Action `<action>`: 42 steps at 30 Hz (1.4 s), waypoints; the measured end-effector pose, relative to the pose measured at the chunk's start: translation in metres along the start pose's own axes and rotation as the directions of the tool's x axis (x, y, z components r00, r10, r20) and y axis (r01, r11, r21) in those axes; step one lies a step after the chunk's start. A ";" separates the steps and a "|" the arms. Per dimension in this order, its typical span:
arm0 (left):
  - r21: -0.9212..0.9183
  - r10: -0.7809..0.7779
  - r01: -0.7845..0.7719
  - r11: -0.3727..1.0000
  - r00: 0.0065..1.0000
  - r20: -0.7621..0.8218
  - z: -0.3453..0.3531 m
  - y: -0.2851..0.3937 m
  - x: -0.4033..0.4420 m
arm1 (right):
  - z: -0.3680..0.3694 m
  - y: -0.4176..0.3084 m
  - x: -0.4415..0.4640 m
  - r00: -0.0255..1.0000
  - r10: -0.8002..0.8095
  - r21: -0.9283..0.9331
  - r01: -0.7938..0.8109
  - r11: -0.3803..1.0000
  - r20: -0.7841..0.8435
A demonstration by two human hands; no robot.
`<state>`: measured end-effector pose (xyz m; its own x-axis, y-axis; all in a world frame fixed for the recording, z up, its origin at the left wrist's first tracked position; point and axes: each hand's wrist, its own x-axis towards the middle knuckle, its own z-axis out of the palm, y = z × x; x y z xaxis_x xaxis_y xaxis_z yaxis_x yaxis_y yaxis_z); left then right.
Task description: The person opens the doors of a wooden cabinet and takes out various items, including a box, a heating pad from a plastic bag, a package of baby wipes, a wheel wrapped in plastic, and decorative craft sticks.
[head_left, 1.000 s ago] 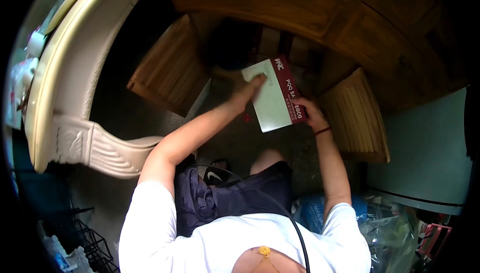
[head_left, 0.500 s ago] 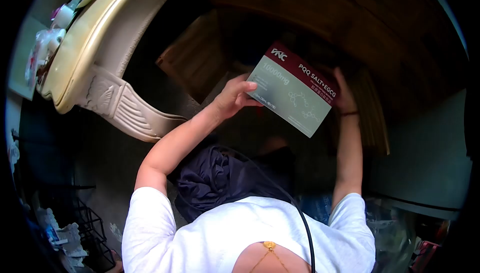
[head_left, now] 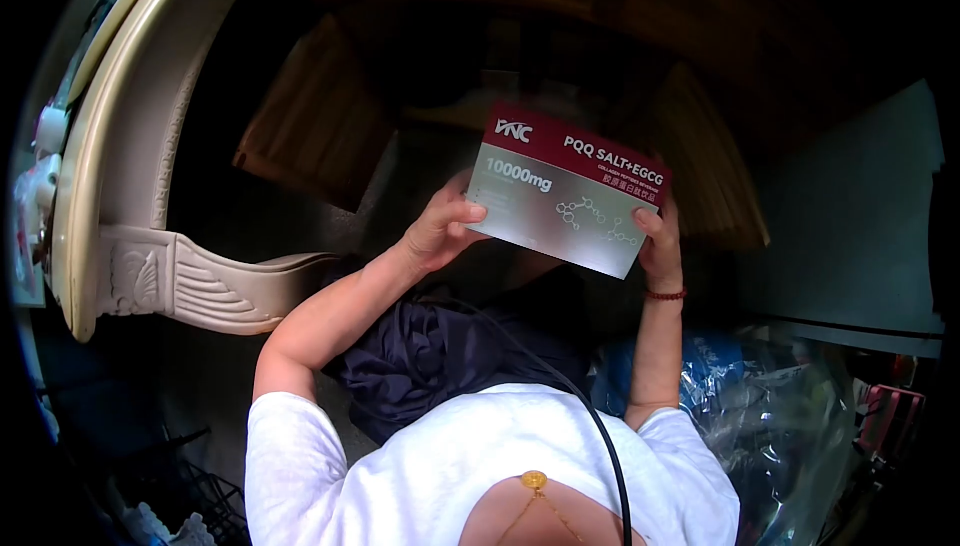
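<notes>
A flat carton of collagen peptide drink (head_left: pixel 530 216), silver with a dark red band along its top, is held up in front of me. Its printed face, reading "PQQ SALT+EGCG" and "10000mg", is turned toward the camera and tilts slightly down to the right. My left hand (head_left: pixel 440 224) grips the left end, thumb on the front face and fingers hidden behind. At the right end my right hand (head_left: pixel 660 241) is closed on the lower corner, its thumb also on the front. A red beaded bracelet (head_left: pixel 666 295) circles the right wrist.
A cream carved table (head_left: pixel 200 276) with a curved leg stands at my left, small items on its top. Open wooden cabinet doors (head_left: pixel 320 116) face me in shadow. Clear plastic bags (head_left: pixel 770 426) lie at lower right beside a pale panel (head_left: pixel 840 236). A black cable (head_left: pixel 600 416) crosses my shirt.
The carton has turned closer to level and come slightly lower. My right thumb has come round onto its front face. The view has shifted, so the table sits farther left.
</notes>
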<state>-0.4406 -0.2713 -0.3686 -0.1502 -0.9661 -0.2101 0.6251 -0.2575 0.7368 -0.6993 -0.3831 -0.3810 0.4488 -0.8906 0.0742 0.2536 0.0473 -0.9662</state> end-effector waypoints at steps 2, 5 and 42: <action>-0.026 -0.009 0.009 1.000 1.000 -0.002 -0.004 -0.003 0.004 | -0.002 0.003 0.002 1.000 0.002 0.001 -0.002 1.000 -0.009; -0.037 -0.032 0.034 0.999 0.998 0.051 -0.008 -0.010 0.005 | -0.006 0.004 -0.008 0.999 -0.001 0.001 0.001 1.000 -0.034; 0.239 0.124 -0.111 0.965 0.992 -0.037 -0.010 -0.009 0.019 | 0.008 0.066 -0.026 0.879 0.477 0.716 -0.314 0.624 -0.029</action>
<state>-0.4415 -0.2868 -0.3857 -0.0430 -0.9890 -0.1412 0.4364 -0.1457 0.8879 -0.6871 -0.3525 -0.4448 0.4901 -0.7731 -0.4026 0.6303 0.6333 -0.4489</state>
